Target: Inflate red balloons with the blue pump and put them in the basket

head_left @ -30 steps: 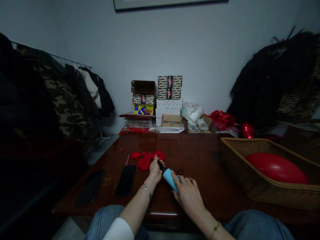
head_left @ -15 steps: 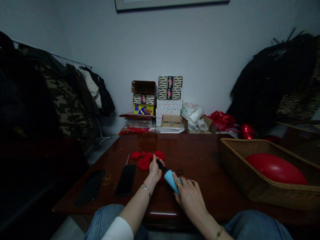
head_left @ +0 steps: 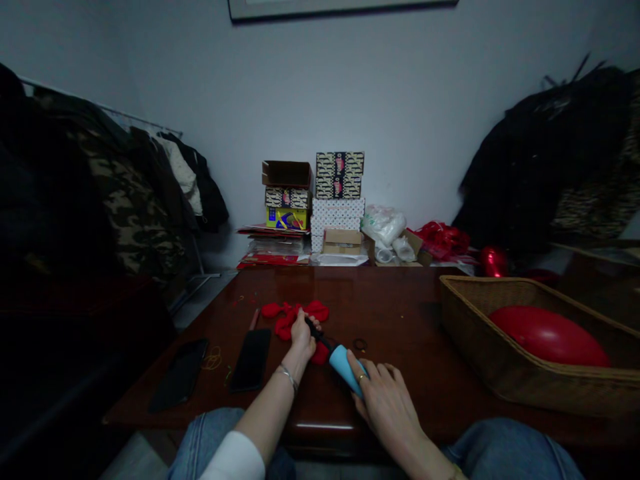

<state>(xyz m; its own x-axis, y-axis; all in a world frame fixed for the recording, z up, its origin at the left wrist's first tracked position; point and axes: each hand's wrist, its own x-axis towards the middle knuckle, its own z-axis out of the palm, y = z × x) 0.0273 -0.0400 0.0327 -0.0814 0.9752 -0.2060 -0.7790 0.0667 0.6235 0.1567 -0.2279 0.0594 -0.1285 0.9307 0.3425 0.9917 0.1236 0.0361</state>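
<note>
A hand pump [head_left: 345, 368] with a light blue barrel and a black end lies slanted between my hands, low over the dark wooden table [head_left: 410, 320]. My left hand [head_left: 303, 333] is closed around the black end. Around the blue barrel wraps my right hand [head_left: 387, 393], thumb along its top and a ring on one finger. Limp red balloons [head_left: 285, 325] lie just beyond and beside my left hand, partly covered by it. Whether one of them sits on the pump's tip is hidden.
On the right stands a wicker basket [head_left: 493, 340] with an inflated red balloon [head_left: 547, 335]. To the left lie two dark phones [head_left: 251, 360] and yellow rubber bands [head_left: 212, 359]. A black ring-shaped band [head_left: 360, 345] is near the pump. Boxes [head_left: 339, 217] are stacked at the wall.
My hands have drawn a little apart: the left has shifted slightly left, the right slightly down. More of the pump's black part shows between them.
</note>
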